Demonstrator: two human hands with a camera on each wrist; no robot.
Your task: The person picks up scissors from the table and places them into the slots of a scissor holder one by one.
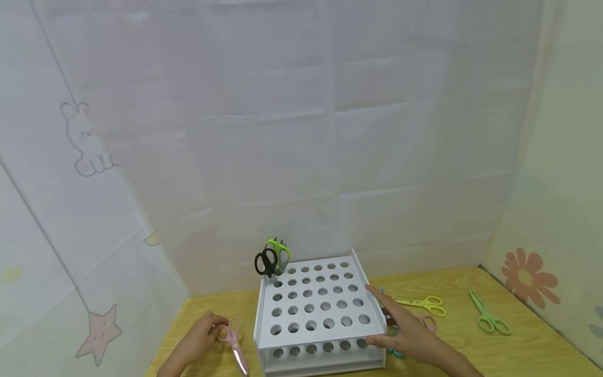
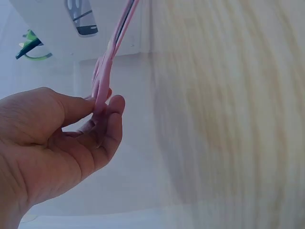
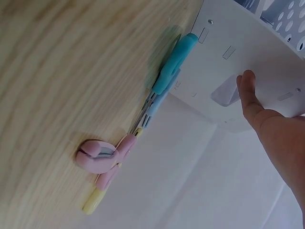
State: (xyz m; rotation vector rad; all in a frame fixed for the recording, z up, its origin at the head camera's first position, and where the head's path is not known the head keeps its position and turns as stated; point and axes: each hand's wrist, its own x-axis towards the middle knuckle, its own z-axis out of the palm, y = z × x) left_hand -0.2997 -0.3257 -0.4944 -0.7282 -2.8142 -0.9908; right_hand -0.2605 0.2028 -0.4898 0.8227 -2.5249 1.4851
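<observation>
Left of the white perforated rack (image 1: 301,318), we pinch the handle of pink scissors (image 1: 235,344) between the thumb and fingers of our left hand (image 1: 200,335); a narrow strip of wood separates the scissors from the rack's left edge. Our right hand (image 1: 407,332) touches the rack's right side, thumb and fingers spread. At the rack's far left corner, black-handled scissors (image 1: 269,270) and green-handled scissors (image 1: 277,243) stand in holes, handles up. Right of the rack, the wooden tabletop (image 1: 494,356) gives more room: yellow scissors (image 1: 424,302) lie nearer it, green scissors (image 1: 488,318) farther out toward the tabletop's right edge, bare wood between them. Teal scissors (image 3: 174,67) lie just beside the rack's right wall. Behind the rack, a pale creased sheet (image 1: 264,173) bounds the far edge.
</observation>
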